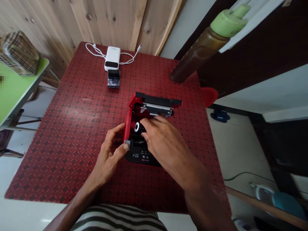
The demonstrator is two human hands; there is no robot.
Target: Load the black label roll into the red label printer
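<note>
A red-and-black device that looks like a small printer sits on the table with its lid raised. My left hand grips its left side, thumb on the front corner by a small grey patch and fingers along the outer wall. Reaching into the open compartment from the right, my right hand has its fingers closed around a black roll with a white core. The far end of the roll is hidden behind my fingers. Buttons and small markings show on the front panel.
Behind the device lie a white power bank with a white cable and a small black strip-like roll. A tall brown bottle with a green cap stands at the back right of the red patterned table.
</note>
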